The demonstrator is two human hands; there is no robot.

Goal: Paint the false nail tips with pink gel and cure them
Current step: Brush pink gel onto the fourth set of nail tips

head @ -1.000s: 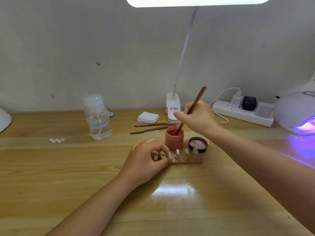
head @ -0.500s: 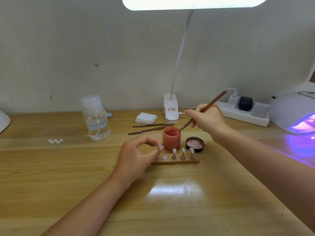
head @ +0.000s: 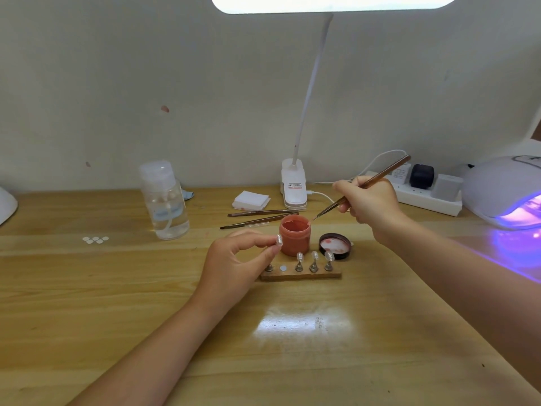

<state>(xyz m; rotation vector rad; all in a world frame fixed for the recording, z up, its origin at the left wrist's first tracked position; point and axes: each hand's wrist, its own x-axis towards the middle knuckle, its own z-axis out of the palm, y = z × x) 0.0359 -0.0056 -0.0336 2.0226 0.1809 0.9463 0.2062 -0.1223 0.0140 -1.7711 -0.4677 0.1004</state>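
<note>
My left hand pinches a small stand with a clear nail tip, lifted just above the wooden holder. Three more clear tips stand on the holder, with an empty round socket beside them. Behind the holder is the open pink gel pot, and its black lid lies to the right. My right hand grips a brown brush whose tip hovers just right of the pot's rim. The UV lamp glows purple at the far right.
A clear pump bottle stands at the left. Two spare brushes and a pad stack lie behind the pot. A desk lamp clip, a power strip and several white dots are also on the desk.
My right hand drew the brush out of the gel pot and swung it up to the right. My left hand lifted one nail tip stand off the holder.
</note>
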